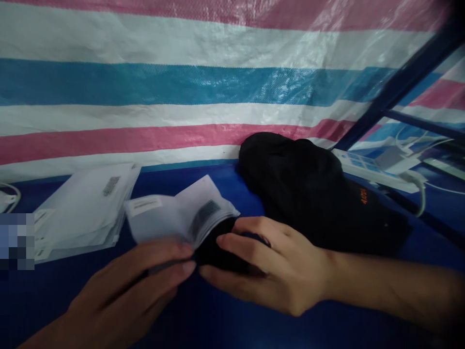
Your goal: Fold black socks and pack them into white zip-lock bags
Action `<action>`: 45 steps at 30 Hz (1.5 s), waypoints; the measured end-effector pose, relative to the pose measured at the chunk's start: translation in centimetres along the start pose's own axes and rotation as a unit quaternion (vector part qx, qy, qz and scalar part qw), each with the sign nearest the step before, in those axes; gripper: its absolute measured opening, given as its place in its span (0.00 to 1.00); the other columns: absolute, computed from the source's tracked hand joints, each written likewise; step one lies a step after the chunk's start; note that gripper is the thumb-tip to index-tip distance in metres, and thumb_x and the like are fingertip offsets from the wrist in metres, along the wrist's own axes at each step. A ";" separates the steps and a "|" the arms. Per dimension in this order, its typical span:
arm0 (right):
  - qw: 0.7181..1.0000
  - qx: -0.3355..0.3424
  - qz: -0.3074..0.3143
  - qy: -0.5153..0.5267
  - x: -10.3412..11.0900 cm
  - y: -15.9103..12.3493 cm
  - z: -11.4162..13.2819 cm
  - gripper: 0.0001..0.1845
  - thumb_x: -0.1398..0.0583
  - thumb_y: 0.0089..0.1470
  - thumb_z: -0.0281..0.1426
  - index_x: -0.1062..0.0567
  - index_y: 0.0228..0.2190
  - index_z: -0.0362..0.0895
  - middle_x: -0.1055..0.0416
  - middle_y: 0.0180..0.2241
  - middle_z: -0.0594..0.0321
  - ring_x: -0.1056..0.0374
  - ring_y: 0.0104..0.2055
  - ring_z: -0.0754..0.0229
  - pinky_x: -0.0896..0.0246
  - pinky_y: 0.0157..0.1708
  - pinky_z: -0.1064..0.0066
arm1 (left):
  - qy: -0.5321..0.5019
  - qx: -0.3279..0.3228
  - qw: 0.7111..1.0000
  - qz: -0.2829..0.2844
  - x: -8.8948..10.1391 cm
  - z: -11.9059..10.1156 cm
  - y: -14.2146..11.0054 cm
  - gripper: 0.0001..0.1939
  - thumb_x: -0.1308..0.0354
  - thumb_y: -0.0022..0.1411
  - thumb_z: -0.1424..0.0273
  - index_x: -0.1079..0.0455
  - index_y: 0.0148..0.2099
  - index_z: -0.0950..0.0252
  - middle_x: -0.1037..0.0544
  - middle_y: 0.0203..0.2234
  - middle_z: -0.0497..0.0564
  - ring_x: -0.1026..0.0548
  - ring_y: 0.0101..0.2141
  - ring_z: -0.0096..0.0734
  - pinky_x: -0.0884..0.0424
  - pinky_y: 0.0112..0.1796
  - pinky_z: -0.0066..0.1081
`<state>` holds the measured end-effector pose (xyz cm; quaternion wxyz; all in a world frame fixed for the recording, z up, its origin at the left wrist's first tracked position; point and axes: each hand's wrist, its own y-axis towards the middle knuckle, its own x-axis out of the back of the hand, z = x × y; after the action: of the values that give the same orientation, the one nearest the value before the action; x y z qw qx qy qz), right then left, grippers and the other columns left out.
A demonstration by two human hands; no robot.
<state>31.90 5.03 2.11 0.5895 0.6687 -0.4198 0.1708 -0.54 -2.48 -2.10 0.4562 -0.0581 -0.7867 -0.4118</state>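
My left hand (134, 288) pinches the near edge of a frosted plastic bag (152, 223) that carries a white label and a barcode. The bag is bent upward along a crease, with its far part raised. Against the bag's right side lies a dark, black item (221, 249), probably folded cloth. Fingers of my right hand (279, 261) are curled around this black item. Whether it lies inside the bag or only against it I cannot tell. Some blur softens both hands.
A stack of similar frosted bags (87, 203) lies on the blue table (210, 320) at left. Behind my right hand is a heap of black cloth (298, 184) with small orange lettering. A white power strip (378, 169) with cables stands at right. Striped sheeting (181, 82) hangs behind.
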 end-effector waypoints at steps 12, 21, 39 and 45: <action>0.996 0.061 -0.058 0.035 -0.4 -0.3 -0.4 0.13 0.25 0.63 0.35 0.10 0.50 0.54 0.12 0.52 0.57 0.18 0.50 0.52 0.16 0.40 0.67 | 0.025 0.082 0.995 0.045 -0.2 1.9 3.5 0.06 0.44 0.82 0.64 0.26 0.52 0.56 0.20 0.43 0.48 0.19 0.40 0.35 0.22 0.41 0.34; 0.992 0.080 -0.040 0.089 -0.6 -0.3 0.0 0.16 0.26 0.65 0.38 0.09 0.54 0.54 0.13 0.46 0.64 0.20 0.51 0.55 0.32 0.78 0.43 | 0.018 0.031 0.999 0.027 -0.8 1.9 2.9 0.09 0.48 0.86 0.66 0.26 0.55 0.55 0.17 0.51 0.48 0.13 0.45 0.26 0.18 0.46 0.21; 0.999 0.004 0.018 0.050 0.2 -0.3 0.0 0.24 0.25 0.66 0.37 0.14 0.62 0.49 0.21 0.66 0.55 0.27 0.70 0.43 0.18 0.64 0.55 | -0.082 -0.009 0.996 0.031 -1.2 1.5 0.5 0.12 0.42 0.79 0.78 0.26 0.57 0.56 0.16 0.51 0.47 0.13 0.43 0.19 0.19 0.49 0.14; 0.997 -0.033 0.013 0.062 -1.5 -0.8 0.2 0.20 0.26 0.68 0.38 0.15 0.59 0.57 0.19 0.65 0.53 0.28 0.73 0.45 0.31 0.74 0.41 | -0.102 -0.016 0.994 0.019 -1.1 1.2 0.7 0.14 0.43 0.78 0.80 0.27 0.57 0.57 0.15 0.50 0.47 0.12 0.43 0.20 0.18 0.47 0.15</action>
<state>31.54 5.34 0.48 0.6342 0.6314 -0.3962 0.2052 -0.34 -0.88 -2.82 0.3800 -0.1219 -0.8215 -0.4072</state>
